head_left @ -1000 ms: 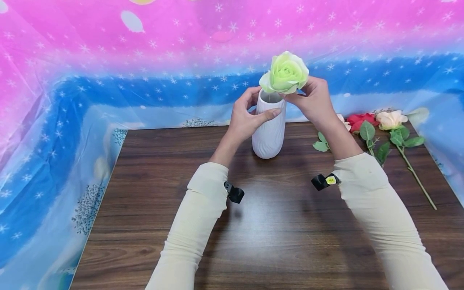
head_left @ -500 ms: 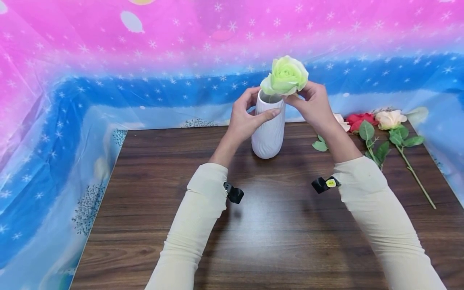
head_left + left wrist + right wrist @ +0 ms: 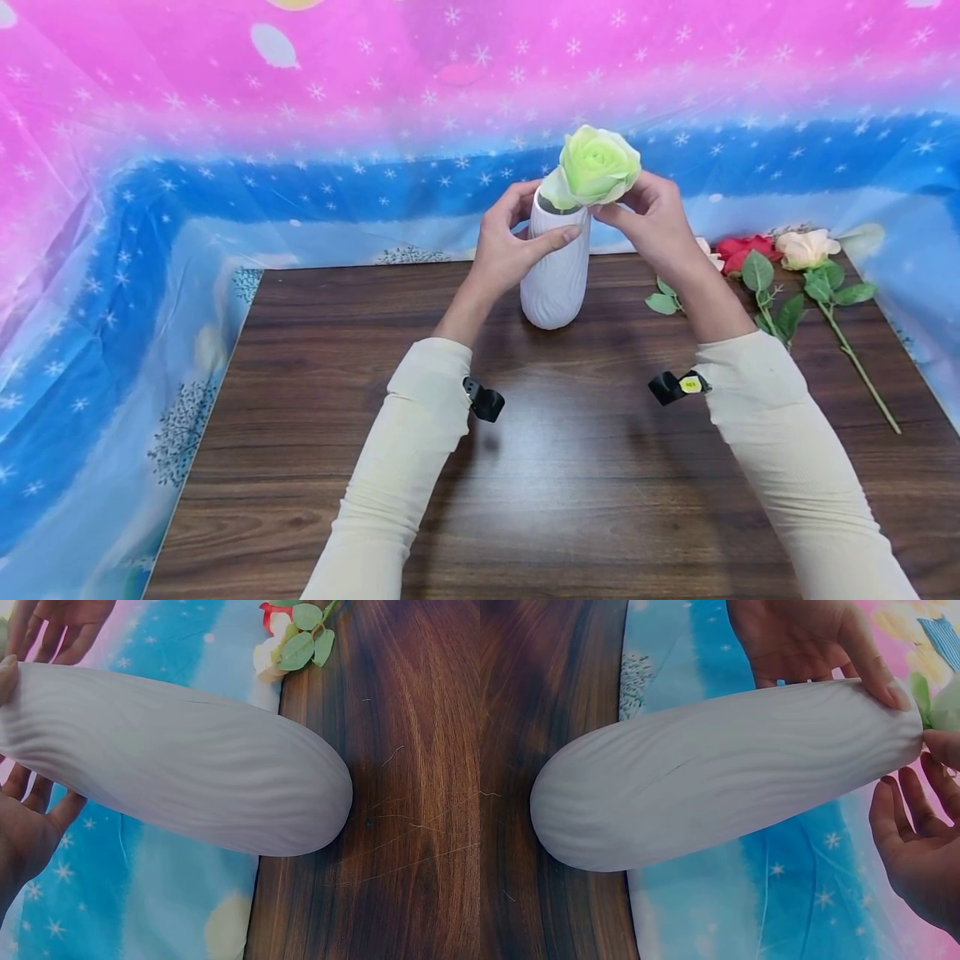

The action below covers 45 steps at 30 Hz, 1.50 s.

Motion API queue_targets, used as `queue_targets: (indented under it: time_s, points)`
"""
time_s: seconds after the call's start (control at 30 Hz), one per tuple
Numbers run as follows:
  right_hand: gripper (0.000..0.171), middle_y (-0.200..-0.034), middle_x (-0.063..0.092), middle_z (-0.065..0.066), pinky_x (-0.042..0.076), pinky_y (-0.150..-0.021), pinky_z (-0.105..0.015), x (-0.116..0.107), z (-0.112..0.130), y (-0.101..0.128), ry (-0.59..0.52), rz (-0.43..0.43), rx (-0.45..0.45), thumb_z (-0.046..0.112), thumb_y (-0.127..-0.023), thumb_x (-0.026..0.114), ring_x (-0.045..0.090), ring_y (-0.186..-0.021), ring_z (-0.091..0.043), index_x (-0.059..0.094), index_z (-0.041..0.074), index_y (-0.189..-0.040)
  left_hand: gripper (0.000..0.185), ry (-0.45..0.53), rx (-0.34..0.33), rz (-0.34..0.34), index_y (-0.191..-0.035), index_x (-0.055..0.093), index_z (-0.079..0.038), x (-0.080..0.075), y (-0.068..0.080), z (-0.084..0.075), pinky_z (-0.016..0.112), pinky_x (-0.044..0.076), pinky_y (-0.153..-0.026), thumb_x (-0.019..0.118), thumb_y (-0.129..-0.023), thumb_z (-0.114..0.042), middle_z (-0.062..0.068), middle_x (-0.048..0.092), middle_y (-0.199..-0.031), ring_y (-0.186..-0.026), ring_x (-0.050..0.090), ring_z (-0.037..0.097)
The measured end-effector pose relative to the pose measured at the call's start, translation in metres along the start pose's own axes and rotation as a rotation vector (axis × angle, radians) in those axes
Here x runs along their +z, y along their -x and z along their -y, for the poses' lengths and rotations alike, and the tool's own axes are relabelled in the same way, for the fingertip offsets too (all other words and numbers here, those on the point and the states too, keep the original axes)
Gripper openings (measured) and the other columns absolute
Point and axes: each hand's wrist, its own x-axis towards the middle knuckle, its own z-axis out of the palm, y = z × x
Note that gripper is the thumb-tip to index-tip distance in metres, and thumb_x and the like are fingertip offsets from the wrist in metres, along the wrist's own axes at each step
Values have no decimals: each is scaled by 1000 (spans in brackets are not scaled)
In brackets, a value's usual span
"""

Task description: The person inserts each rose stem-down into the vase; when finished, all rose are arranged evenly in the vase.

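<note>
Left hand (image 3: 510,242) grips the upright white vase (image 3: 556,267) near its mouth; right hand (image 3: 652,218) at 3 o'clock pinches the green rose (image 3: 597,165) directly above it.

At the surface's (image 3: 585,467) far right corner you have a red rose (image 3: 738,248) and a peach rose (image 3: 808,247). A starry pink-and-blue sheet (image 3: 225,150) hangs behind.

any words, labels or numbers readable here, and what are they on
No text can be read in any view.
Yellow sticker on the black clip at the right wrist: it carries dark marks, too small and blurred to read.
Vase, rose and backdrop: no lettering, only ridges, stars and snowflakes.
</note>
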Motion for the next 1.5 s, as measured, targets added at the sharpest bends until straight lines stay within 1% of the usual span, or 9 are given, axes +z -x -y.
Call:
queue_targets:
  time_s: [0.17,0.33,0.5,0.67,0.9,1.1,1.23,1.37,1.5]
  points:
    - [38,-118,71,13,52,-103,-23,-4,-1,4,-25,11,-3,8,-95,68,64,-114,-5,67,11,-133,61,8,-5,4,-140,57,-11,0,0,0,40,58,-98,83,-85,-16,13,68,-126,-114,65,23]
    - [27,-108,72,15,54,-91,-15,-10,-1,12,-91,30,2,6,-95,67,66,-104,-6,72,16,-120,61,17,-24,4,-140,57,-12,0,-1,1,42,58,-99,83,-85,-17,12,68,-126,-114,65,24]
    - [22,-106,73,10,56,-89,-15,-18,-1,21,-174,41,11,5,-96,66,69,-100,-8,72,19,-112,60,30,-30,4,-140,57,-12,0,0,1,45,57,-100,83,-85,-16,13,68,-126,-114,65,25]
    - [19,-105,74,7,57,-87,-15,-29,-3,30,-230,24,32,3,-97,65,71,-98,-7,71,13,-112,61,37,-26,-2,-139,58,-11,0,0,0,43,58,-98,83,-84,-15,14,69,-126,-112,66,24]
    - [18,-101,76,5,58,-84,-16,-44,-11,45,-282,-12,15,1,-97,64,73,-92,-6,73,9,-111,61,38,-23,-1,-139,58,-11,0,0,0,39,59,-96,83,-84,-15,13,69,-124,-111,66,22]
    - [18,-101,77,4,59,-82,-17,-60,-29,62,-330,-52,42,-1,-97,63,75,-90,-6,72,5,-112,61,41,-25,0,-139,58,-12,0,0,0,38,59,-96,83,-84,-15,13,69,-125,-112,66,22]
    - [19,-99,77,4,59,-78,-16,-75,-45,73,-345,-77,65,-3,-97,62,75,-87,-6,73,7,-109,61,44,-22,4,-140,58,-12,0,-1,-1,41,59,-97,83,-84,-15,13,69,-125,-112,66,22]
    - [20,-97,78,2,60,-77,-17,-89,-63,83,-401,-79,99,-6,-97,59,75,-85,-7,72,6,-108,61,44,-24,5,-140,57,-12,0,-1,-1,43,58,-98,83,-85,-15,13,68,-125,-113,66,23]
    - [21,-97,78,2,60,-76,-18,-102,-82,92,-418,-80,155,-6,-98,59,76,-85,-7,71,6,-109,61,45,-25,5,-140,57,-12,0,-1,0,44,58,-98,83,-84,-15,13,68,-127,-114,66,24]
